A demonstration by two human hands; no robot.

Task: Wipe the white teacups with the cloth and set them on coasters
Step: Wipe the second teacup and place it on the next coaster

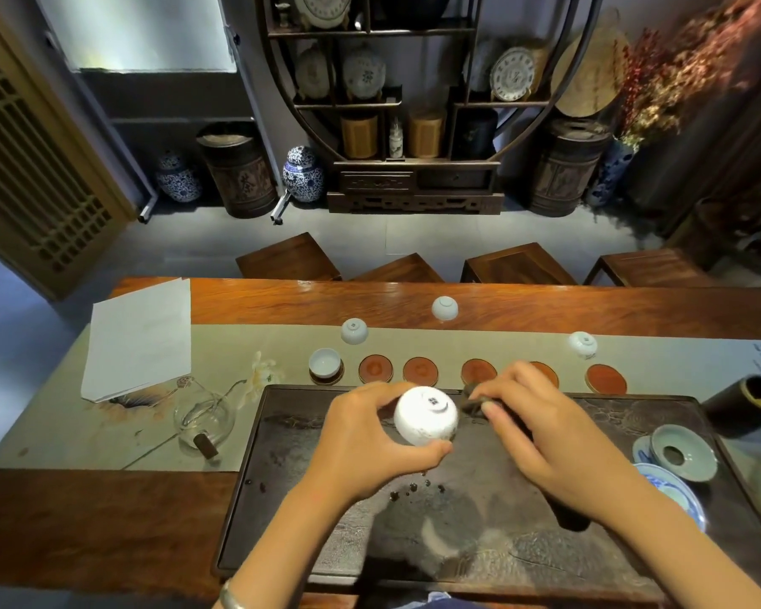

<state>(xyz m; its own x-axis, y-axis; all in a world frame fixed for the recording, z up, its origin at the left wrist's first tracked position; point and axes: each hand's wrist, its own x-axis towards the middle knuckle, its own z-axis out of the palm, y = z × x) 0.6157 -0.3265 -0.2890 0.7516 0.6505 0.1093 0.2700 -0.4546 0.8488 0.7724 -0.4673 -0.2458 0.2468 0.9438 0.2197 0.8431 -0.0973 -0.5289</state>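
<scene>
A white teacup (pixel 426 416) is gripped base-up over the dark tea tray (pixel 326 498), between the curled thumb and fingers of the left hand (pixel 365 437). A dark cloth (pixel 479 400) is pinched beneath the bent fingers of the right hand (pixel 545 426), touching the teacup's side.

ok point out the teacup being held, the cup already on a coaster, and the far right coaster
held teacup (pixel 425 421): head view, on its white side wall
cup on coaster (pixel 324 362): head view, inside its bowl
far right coaster (pixel 606 378): head view, on its red top face
</scene>
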